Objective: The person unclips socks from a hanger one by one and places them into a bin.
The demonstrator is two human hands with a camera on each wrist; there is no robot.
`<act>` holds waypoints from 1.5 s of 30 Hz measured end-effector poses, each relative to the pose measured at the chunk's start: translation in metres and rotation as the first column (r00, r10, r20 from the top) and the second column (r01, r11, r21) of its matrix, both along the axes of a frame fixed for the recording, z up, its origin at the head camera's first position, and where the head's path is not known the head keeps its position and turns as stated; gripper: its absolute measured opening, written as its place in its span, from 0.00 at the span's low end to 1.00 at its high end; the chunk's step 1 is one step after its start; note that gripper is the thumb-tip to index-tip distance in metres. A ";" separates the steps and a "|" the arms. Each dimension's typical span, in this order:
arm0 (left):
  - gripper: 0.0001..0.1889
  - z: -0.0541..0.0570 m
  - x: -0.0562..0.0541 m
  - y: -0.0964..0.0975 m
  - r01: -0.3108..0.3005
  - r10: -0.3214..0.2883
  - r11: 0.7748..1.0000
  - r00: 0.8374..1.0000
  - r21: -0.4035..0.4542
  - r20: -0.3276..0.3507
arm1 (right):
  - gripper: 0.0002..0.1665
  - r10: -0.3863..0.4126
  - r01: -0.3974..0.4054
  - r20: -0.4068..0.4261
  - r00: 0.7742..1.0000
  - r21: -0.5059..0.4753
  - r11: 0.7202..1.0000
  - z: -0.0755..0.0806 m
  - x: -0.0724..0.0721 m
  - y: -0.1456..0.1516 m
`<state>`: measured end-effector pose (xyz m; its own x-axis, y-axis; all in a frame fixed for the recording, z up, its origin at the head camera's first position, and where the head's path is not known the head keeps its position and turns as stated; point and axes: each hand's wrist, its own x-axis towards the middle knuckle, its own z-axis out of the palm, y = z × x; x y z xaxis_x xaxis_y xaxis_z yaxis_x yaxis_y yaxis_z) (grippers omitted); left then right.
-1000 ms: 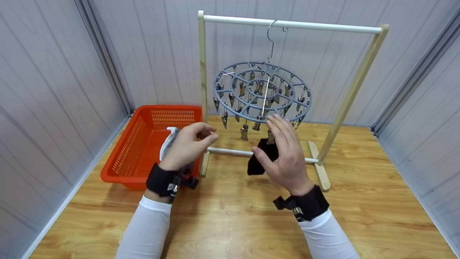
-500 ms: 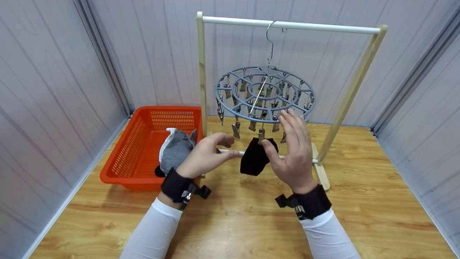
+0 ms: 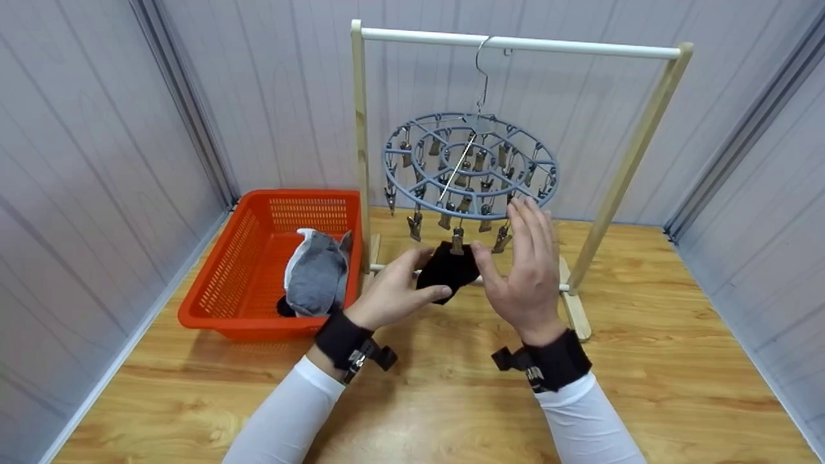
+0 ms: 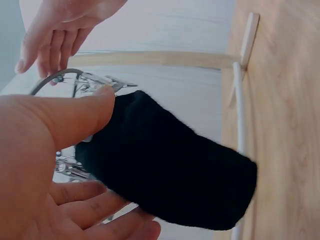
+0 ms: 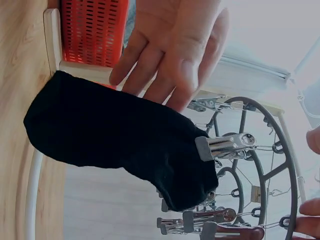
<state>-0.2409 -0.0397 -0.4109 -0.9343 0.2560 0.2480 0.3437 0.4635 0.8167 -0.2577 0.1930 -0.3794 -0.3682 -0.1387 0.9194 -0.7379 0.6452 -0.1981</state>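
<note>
A black sock (image 3: 448, 267) hangs by one metal clip (image 3: 457, 242) from the near rim of a round grey-blue clip hanger (image 3: 412, 190). My left hand (image 3: 396, 290) is at the sock's left side, its thumb in front of the cloth in the head view and its fingers loosely bent along the edge. In the right wrist view the clip bites the sock's (image 5: 110, 125) upper end, and the left fingertips (image 5: 150, 75) lie right at its edge. My right hand (image 3: 525, 280) is raised at the right, fingers straight near the hanger's rim and thumb close to the sock's top.
A wooden stand with a white top bar (image 3: 567, 48) carries the hanger by its hook. Several free clips dangle from the rings. At left sits an orange basket (image 3: 209, 316) holding a grey cloth item (image 3: 316, 277) with a white edge and something black under it.
My left hand has moved right from over the basket to the black sock, uncovering the grey cloth. The hanger has turned, bringing the sock leftward. My right hand has shifted slightly right.
</note>
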 end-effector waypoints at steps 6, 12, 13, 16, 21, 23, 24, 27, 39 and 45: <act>0.40 -0.006 -0.004 0.003 -0.003 0.002 0.999 1.000 0.034 0.025 | 0.41 0.007 -0.007 0.027 1.000 0.025 1.000 -0.002 0.003 -0.003; 0.36 -0.009 -0.007 0.004 0.019 -0.022 0.996 0.999 0.088 0.038 | 0.40 0.019 -0.020 0.022 1.000 0.037 0.999 -0.001 0.005 -0.005; 0.35 -0.009 -0.007 0.004 0.019 -0.023 0.995 0.999 0.096 0.043 | 0.40 0.024 -0.025 0.021 0.999 0.037 0.999 -0.001 0.006 -0.006; 0.34 -0.010 -0.008 0.005 0.008 -0.014 0.994 0.998 0.113 0.053 | 0.39 0.042 -0.043 0.021 0.999 0.031 0.999 0.000 0.007 -0.007; 0.33 -0.010 -0.009 0.006 -0.010 0.000 0.989 0.998 0.145 0.067 | 0.40 0.080 -0.080 0.015 0.997 0.022 0.997 0.001 0.008 -0.007; 0.32 -0.011 -0.009 0.006 -0.010 -0.002 0.987 0.997 0.158 0.075 | 0.40 0.092 -0.092 0.010 0.996 0.019 0.996 0.001 0.008 -0.007; 0.32 -0.012 -0.009 0.005 -0.009 -0.004 0.987 0.997 0.163 0.081 | 0.40 0.097 -0.097 0.008 0.995 0.016 0.995 0.002 0.009 -0.007; 0.29 -0.013 -0.009 0.005 -0.008 -0.009 0.985 0.995 0.174 0.097 | 0.39 0.103 -0.103 0.003 0.995 0.011 0.995 0.002 0.010 -0.007; 0.18 -0.013 -0.006 0.007 0.038 -0.063 0.979 0.991 0.199 0.120 | 0.30 0.159 -0.168 -0.122 0.980 -0.064 0.984 0.006 0.013 -0.011; 0.16 -0.012 -0.004 0.009 0.086 -0.107 0.977 0.989 0.195 0.104 | 0.26 0.187 -0.194 -0.180 0.966 -0.020 0.981 0.007 0.015 -0.012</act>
<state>-0.2445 -0.0305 -0.4233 -0.9323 0.3048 0.1945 0.2793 0.2656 0.9227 -0.2430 0.1807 -0.3727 -0.1698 -0.1553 0.9732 -0.8717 0.4842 -0.0749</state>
